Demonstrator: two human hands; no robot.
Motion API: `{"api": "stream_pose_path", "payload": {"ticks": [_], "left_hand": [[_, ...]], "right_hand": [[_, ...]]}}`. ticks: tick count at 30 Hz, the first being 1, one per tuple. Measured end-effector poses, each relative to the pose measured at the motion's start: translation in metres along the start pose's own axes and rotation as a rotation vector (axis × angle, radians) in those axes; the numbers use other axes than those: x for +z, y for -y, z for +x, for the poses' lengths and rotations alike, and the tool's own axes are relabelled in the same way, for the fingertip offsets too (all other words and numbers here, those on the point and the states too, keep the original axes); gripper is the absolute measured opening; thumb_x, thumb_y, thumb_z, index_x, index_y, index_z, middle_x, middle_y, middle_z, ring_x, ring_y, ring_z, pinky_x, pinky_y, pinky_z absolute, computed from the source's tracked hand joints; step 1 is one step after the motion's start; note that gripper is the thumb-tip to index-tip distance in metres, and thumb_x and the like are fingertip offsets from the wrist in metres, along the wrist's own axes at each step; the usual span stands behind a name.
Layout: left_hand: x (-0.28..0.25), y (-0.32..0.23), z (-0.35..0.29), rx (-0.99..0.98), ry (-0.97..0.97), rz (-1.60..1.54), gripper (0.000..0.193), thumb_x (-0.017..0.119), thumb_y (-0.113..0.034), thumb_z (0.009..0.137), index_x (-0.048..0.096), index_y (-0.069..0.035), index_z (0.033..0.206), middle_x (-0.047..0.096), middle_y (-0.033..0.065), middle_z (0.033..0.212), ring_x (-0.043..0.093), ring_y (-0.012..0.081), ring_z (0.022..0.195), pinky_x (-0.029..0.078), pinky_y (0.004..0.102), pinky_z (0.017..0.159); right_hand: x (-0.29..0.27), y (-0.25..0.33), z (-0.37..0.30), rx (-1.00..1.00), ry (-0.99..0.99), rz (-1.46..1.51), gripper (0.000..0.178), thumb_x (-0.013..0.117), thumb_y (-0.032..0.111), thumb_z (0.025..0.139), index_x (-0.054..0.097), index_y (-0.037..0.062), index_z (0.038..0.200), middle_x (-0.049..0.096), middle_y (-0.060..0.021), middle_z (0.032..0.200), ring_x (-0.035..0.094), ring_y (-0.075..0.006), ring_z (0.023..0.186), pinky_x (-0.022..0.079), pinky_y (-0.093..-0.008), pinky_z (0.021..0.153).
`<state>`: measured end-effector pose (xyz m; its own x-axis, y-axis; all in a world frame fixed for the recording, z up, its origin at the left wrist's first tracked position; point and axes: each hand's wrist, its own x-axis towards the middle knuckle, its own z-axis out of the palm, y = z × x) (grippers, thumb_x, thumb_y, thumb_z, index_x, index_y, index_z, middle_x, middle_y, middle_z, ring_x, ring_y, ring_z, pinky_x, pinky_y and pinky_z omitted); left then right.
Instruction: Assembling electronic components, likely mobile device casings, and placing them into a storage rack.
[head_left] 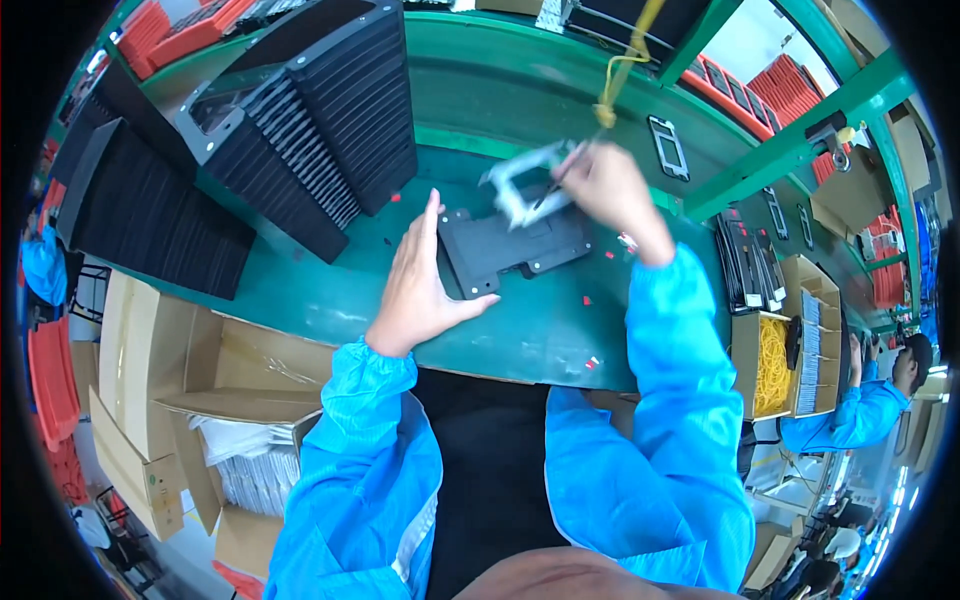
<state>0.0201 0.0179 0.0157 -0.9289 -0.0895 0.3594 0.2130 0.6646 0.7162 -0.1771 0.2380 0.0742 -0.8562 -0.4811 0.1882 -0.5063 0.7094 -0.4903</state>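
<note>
A flat black fixture plate [505, 250] lies on the green bench [520, 330]. My left hand [420, 280] rests flat beside it, fingers together and thumb spread, touching the plate's left edge. My right hand [612, 190] is over the plate's far side, pinching a thin dark tool whose tip points at a silver-grey rectangular frame [522, 185]. The frame is blurred and sits tilted at the plate's back edge. Both my sleeves are blue.
Stacks of black trays [300, 130] fill the bench's back left. Small red bits [590, 362] dot the bench. Open cardboard boxes [210, 390] stand at my lower left. A yellow cord [620, 70] hangs above. Another person in blue [860, 410] works at far right.
</note>
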Motion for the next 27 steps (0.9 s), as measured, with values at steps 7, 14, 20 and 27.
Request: {"api": "stream_pose_path", "payload": {"ticks": [7, 14, 20, 27], "left_hand": [[0.006, -0.008, -0.002, 0.033, -0.056, -0.128, 0.119, 0.096, -0.026, 0.063, 0.030, -0.004, 0.160, 0.048, 0.0263, 0.144, 0.049, 0.0435, 0.134, 0.041, 0.0489, 0.114], [-0.004, -0.013, 0.007, 0.098, 0.079, 0.090, 0.073, 0.096, -0.030, 0.060, 0.069, -0.010, 0.126, 0.050, 0.0269, 0.140, 0.055, 0.0446, 0.126, 0.048, 0.0466, 0.106], [-0.017, -0.033, 0.025, 0.005, 0.271, 0.303, 0.076, 0.096, -0.027, 0.060, 0.068, -0.010, 0.129, 0.048, 0.0270, 0.145, 0.055, 0.0462, 0.125, 0.049, 0.0471, 0.105], [0.008, -0.031, -0.028, 0.102, -0.056, 0.128, 0.081, 0.087, -0.015, 0.075, 0.052, -0.008, 0.149, 0.045, 0.0250, 0.149, 0.054, 0.0413, 0.129, 0.045, 0.0464, 0.110]], "right_hand": [[0.029, 0.039, -0.076, -0.051, -0.061, -0.208, 0.015, 0.077, 0.017, 0.083, 0.076, 0.0025, 0.082, 0.069, -0.0152, 0.072, 0.066, -0.0351, 0.071, 0.052, -0.0466, 0.066], [0.037, 0.048, -0.088, -0.322, -0.268, -0.339, 0.021, 0.079, 0.022, 0.082, 0.074, 0.0013, 0.078, 0.062, -0.0147, 0.090, 0.057, -0.0341, 0.094, 0.047, -0.0456, 0.078], [0.018, 0.023, -0.093, -0.275, -0.149, -0.228, 0.021, 0.076, 0.022, 0.085, 0.077, 0.0012, 0.087, 0.066, -0.0147, 0.098, 0.059, -0.0344, 0.099, 0.048, -0.0444, 0.084], [-0.074, -0.110, -0.150, 0.127, -0.619, -0.343, 0.028, 0.074, 0.022, 0.086, 0.076, 0.0042, 0.107, 0.073, -0.0177, 0.109, 0.067, -0.0369, 0.106, 0.052, -0.0486, 0.093]]}}
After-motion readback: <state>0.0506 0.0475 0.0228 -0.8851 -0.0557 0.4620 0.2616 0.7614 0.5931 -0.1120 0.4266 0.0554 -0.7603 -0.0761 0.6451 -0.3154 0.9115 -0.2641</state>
